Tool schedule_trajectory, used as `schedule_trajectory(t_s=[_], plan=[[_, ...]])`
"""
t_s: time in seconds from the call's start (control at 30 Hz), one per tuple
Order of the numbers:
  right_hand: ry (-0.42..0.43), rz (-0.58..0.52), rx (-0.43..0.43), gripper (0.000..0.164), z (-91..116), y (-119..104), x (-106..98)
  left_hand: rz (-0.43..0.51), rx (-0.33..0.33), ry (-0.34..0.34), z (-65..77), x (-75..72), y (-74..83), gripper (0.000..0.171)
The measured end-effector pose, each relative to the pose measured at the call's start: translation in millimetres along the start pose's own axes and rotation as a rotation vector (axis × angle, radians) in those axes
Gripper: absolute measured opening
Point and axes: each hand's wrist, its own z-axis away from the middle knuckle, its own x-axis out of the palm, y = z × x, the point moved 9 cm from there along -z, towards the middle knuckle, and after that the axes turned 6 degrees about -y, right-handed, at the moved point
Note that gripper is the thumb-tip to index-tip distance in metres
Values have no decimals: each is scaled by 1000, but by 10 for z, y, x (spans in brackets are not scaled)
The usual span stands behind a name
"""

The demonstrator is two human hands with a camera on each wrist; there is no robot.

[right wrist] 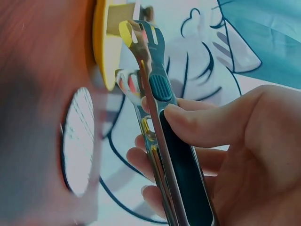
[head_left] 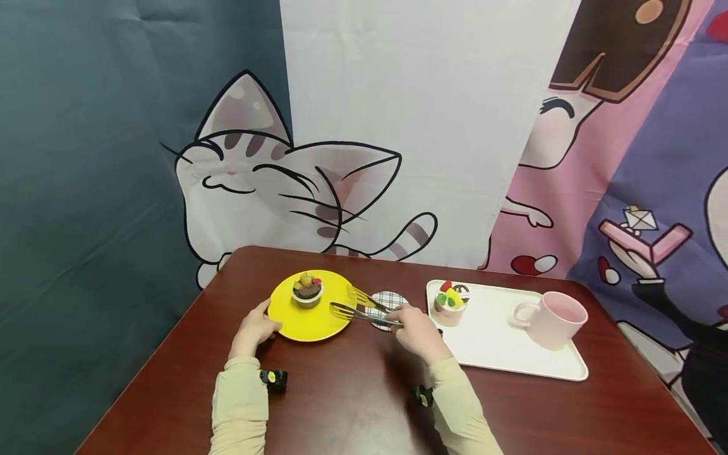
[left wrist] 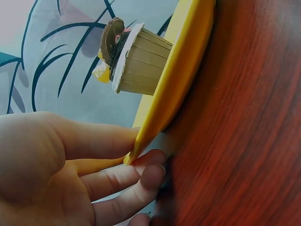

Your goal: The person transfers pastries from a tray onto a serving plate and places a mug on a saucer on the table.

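Observation:
My left hand (head_left: 254, 330) pinches the left rim of a yellow plate (head_left: 309, 325), thumb on top and fingers beneath, as the left wrist view shows. On the plate sits a cupcake (head_left: 307, 291) with a chocolate top and fruit pieces in a pale pleated cup. My right hand (head_left: 418, 330) grips metal tongs (right wrist: 164, 122) with dark handle inlays, thumb on one arm and fingers round the other. Their two slotted tips stand apart, overlapping the plate's right edge in the head view, with nothing between them.
Under the tongs lies a round checked coaster (head_left: 389, 299). To the right, a white tray (head_left: 500, 344) bears a pink mug (head_left: 554, 322) and a second cupcake (head_left: 450, 306) topped with fruit. A printed cloth backdrop (head_left: 364, 95) hangs behind the brown table (head_left: 341, 392).

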Motion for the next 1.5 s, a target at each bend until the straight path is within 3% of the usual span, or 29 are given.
schedule_trajectory(t_s=[0.2,0.43,1.03,1.27,1.5], plan=[[19,24,41,42,232,169,-223,-9,3,-4,34,-43,-46,75],[36,-10,90,25,434,473,-481,-18,2,-9,60,-89,-30,76],[111,1,168,21,936,1063,-1122,-14,5,-23,30,-38,-31,76],[68,-7,274,20,1199,1362,-1278,-29,8,-25,35,-20,13,76],[12,-30,352,20,1361,1604,-1289,-41,8,-22,30,-10,67,75]])
